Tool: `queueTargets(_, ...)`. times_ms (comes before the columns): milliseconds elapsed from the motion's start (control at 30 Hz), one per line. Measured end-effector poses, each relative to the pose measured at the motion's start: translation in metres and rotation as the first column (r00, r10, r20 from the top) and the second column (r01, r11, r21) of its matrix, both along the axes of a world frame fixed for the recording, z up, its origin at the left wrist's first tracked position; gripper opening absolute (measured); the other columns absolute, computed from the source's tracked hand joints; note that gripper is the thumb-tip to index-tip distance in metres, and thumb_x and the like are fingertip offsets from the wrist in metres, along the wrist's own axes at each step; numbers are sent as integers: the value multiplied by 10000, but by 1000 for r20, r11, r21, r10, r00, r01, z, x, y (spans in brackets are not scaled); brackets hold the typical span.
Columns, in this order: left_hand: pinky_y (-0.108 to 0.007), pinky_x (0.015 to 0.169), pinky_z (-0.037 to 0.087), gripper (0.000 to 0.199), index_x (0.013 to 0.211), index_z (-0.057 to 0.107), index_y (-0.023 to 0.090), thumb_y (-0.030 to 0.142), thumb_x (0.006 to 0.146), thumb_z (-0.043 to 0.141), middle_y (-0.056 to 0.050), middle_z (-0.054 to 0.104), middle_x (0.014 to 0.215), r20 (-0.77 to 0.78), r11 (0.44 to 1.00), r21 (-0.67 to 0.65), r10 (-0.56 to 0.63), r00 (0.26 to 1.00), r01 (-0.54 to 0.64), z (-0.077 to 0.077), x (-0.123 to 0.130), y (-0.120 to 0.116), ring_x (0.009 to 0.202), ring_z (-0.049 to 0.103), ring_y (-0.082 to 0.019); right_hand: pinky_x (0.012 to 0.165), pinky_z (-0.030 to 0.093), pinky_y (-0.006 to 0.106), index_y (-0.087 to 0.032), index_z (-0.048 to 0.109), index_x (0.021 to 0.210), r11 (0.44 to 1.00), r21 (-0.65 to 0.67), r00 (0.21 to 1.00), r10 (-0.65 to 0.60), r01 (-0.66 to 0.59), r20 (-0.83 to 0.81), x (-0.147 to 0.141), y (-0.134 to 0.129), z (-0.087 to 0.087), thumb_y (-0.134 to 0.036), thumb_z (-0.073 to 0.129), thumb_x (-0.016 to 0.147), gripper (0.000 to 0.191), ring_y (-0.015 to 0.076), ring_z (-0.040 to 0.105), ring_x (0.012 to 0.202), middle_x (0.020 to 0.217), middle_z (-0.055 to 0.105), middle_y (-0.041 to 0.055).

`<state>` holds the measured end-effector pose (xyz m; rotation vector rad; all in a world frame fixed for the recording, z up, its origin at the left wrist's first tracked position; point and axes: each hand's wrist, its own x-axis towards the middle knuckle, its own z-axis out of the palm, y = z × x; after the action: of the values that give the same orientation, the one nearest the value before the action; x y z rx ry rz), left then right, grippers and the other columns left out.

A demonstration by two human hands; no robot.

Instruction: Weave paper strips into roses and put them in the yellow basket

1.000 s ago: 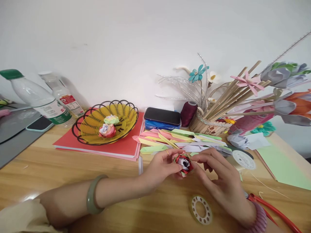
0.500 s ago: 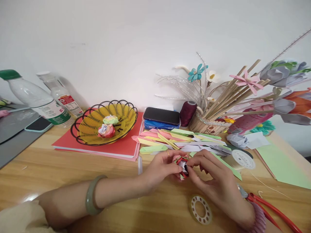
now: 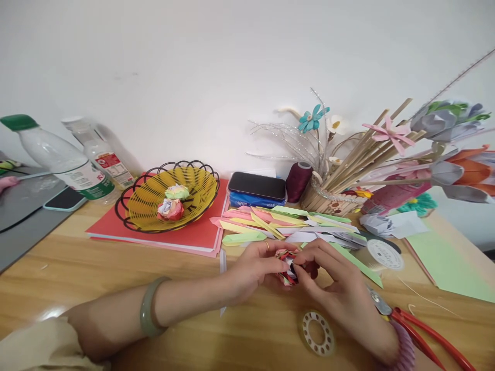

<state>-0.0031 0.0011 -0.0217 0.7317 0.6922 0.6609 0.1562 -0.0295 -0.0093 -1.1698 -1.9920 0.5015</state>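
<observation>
Between my hands, over the front of the table, is a small folded paper flower (image 3: pixel 286 278) in red, pink, green and white. My left hand (image 3: pixel 253 273) grips its left side, thumb across the front. My right hand (image 3: pixel 332 283) pinches at its right edge, near a dark spot in the middle; the fingertips partly hide the flower. Just beyond lie folded paper strips (image 3: pixel 263 226) in pink, yellow, green and white. A roll of clear tape (image 3: pixel 317 334) lies below my right hand, and red-handled pliers (image 3: pixel 421 330) lie beside my right wrist.
A yellow basket (image 3: pixel 204 193) holding two paper flowers (image 3: pixel 170 209) stands on red paper (image 3: pixel 104 226). Behind the strips are a phone (image 3: pixel 257 185), a maroon thread spool (image 3: pixel 298 181) and a flower pot (image 3: pixel 320 198). Bottles (image 3: pixel 77 165) stand left; a white spool (image 3: pixel 381 255) sits right.
My right fingers have shifted slightly left, further over the flower's middle. The flower has turned a little in my grip, and the right wrist has moved slightly left.
</observation>
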Motion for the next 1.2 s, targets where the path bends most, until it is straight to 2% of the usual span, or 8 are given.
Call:
queueTargets(267,-312,613,467,439,983,617,150,144,552,535,-56,627,799,94,998,-57,19,995,-13,-2,-2,5,620,573,-140,584,473,260,-223,560,898,991,-106,991,-97,87,-96,8,4,4,-222,479,835,103,141,536,701,826,538,27)
queueTargets(367,-327,634,468,521,1036,595,167,118,529,486,-65,624,879,149,998,-61,11,989,-2,0,-4,8,684,582,-162,705,496,303,-251,489,1074,994,-74,990,-94,86,-109,12,5,3,-211,472,816,262,179,532,884,1002,503,52)
queueTargets(467,-324,661,458,589,1064,583,176,74,497,457,-64,623,908,181,999,-34,6,983,0,3,-5,9,730,577,-169,936,408,429,-271,340,1249,997,-83,1000,1,-2,-10,11,4,1,-186,514,767,519,244,391,1170,1230,392,83)
queueTargets(600,-278,641,432,648,1072,580,181,31,457,445,-69,616,971,205,1000,12,17,979,-20,4,-4,9,788,559,-176,999,344,467,-277,198,1347,996,-80,993,48,-40,104,7,5,-5,-172,567,742,716,257,282,1269,1337,277,110)
queueTargets(700,-253,635,415,707,1105,549,212,1,439,440,-51,605,987,190,999,35,-5,982,-2,4,-5,12,816,550,-169,992,360,452,-284,246,1339,997,-39,986,74,-69,149,8,8,-8,-187,588,749,689,250,286,1277,1362,284,108)
queueTargets(900,-267,698,405,729,1144,492,244,-24,466,472,-34,573,1069,226,993,38,-121,967,115,9,-10,18,834,555,-149,926,439,374,-276,421,1223,998,37,992,41,-46,117,14,12,-4,-241,626,752,514,196,489,1121,1184,543,63)
queueTargets(1033,-343,810,401,545,1132,527,197,43,610,567,-59,617,958,256,989,8,-147,955,150,13,-10,16,863,577,-168,867,474,378,-256,449,1183,998,56,1000,-4,4,-3,14,10,-1,-292,657,722,507,220,544,1049,1125,576,75)
queueTargets(1200,-316,783,427,421,1115,565,190,154,701,632,-74,620,959,263,991,44,-137,955,130,15,-8,12,821,592,-145,923,432,418,-267,413,1228,998,57,999,27,-26,-26,15,9,-3,-291,638,738,540,243,494,1128,1200,537,87)
